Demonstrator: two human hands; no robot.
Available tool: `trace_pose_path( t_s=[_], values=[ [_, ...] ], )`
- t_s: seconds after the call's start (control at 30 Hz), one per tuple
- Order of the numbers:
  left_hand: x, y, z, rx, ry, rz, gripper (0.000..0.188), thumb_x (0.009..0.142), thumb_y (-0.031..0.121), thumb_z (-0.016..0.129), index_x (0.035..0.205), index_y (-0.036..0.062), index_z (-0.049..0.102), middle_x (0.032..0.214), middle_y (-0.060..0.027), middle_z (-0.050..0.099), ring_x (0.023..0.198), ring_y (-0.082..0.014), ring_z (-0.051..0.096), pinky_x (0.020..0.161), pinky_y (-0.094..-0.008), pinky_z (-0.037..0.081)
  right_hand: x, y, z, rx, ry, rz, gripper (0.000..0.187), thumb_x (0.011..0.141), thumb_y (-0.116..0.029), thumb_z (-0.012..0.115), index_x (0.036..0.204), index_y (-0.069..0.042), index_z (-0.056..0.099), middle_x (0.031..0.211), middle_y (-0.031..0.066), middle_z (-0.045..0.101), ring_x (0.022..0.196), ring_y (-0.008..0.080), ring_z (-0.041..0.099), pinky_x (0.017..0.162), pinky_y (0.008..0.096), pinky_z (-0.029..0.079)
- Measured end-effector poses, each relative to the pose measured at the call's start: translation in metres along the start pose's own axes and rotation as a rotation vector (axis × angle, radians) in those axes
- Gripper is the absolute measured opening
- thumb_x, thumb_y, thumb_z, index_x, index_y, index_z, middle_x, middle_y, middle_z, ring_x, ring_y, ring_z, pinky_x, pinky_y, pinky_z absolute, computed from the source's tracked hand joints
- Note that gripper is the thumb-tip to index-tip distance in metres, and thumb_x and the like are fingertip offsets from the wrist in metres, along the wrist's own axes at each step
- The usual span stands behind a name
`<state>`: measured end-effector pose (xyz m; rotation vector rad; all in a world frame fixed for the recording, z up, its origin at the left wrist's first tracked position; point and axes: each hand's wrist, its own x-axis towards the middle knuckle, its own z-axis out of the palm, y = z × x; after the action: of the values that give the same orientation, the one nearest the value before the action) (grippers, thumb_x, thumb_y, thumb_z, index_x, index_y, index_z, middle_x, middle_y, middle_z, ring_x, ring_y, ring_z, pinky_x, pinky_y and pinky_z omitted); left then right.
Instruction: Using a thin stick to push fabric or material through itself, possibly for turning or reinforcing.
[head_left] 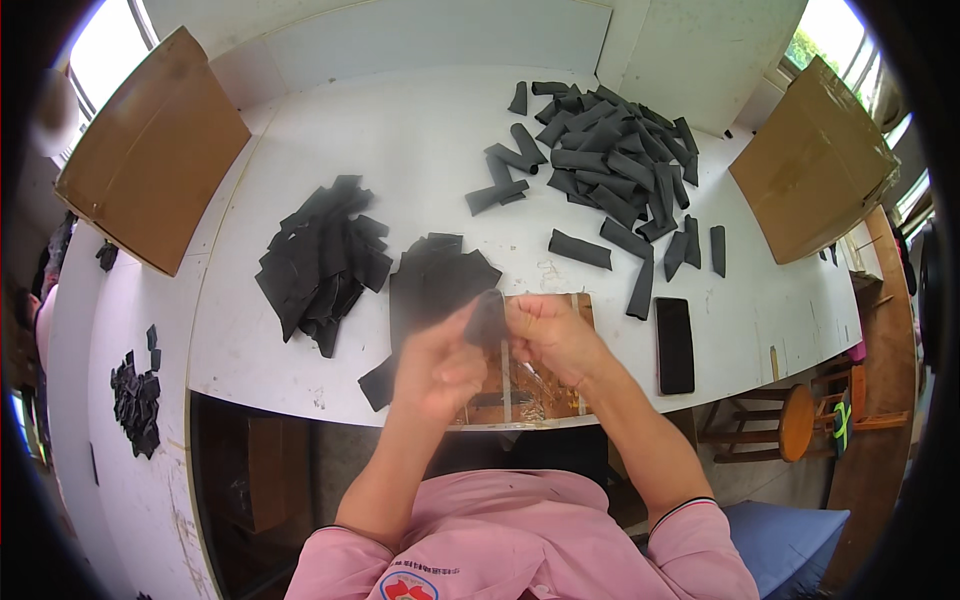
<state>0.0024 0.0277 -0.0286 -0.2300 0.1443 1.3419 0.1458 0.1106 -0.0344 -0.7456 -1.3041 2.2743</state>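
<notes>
Between my two hands is a small dark grey sheet piece (487, 318), raised over the near edge of the white table and slightly curved. My left hand (440, 372), smeared a little by motion, closes on its left side. With thumb and fingers pinched, my right hand (552, 338) grips its right side. Below them lies a brown board (572, 398) with clear tape across it. A stack of flat dark grey pieces (435, 275) sits just beyond my left hand, and a looser heap of them (325, 260) is farther left. Rolled dark grey tubes (610, 150) are heaped at the far right.
A black phone (675, 345) lies right of my right hand. Cardboard boxes stand at the left (160, 150) and right (815, 165) of the white table (420, 140). More dark pieces (136, 405) lie on a surface at far left. A wooden stool (797, 423) stands lower right.
</notes>
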Motion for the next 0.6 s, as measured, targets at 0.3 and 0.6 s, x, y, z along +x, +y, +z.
trace_pose_path(
  t_s=[0.3, 0.6],
  values=[
    [-0.003, -0.002, 0.018, 1.836, -0.15, 1.024, 0.029, 0.079, -0.003, 0.052, 0.108, 0.0006, 0.052, 0.093, -0.0107, 0.056, 0.082, -0.0139, 0.053, 0.073, -0.025, 0.043, -0.004, 0.001, -0.001, -0.496, 0.211, -0.215, 0.016, 0.083, -0.018, 0.051, 0.078, -0.002, 0.054, 0.066, 0.0005, 0.051, 0.057, 0.0093, 0.046, 0.052, 0.0227, 0.037],
    [-0.019, -0.019, 0.02, 0.868, -0.113, 0.903, 0.005, 0.08, 0.002, 0.055, 0.084, -0.0003, 0.055, 0.087, -0.01, 0.059, 0.083, -0.0156, 0.054, 0.08, -0.0298, 0.041, -0.017, -0.03, 0.026, -1.591, 0.219, -0.8, 0.025, 0.069, -0.027, 0.063, 0.068, -0.004, 0.053, 0.065, 0.0057, 0.05, 0.063, 0.0229, 0.053, 0.051, 0.0332, 0.042]
  ],
)
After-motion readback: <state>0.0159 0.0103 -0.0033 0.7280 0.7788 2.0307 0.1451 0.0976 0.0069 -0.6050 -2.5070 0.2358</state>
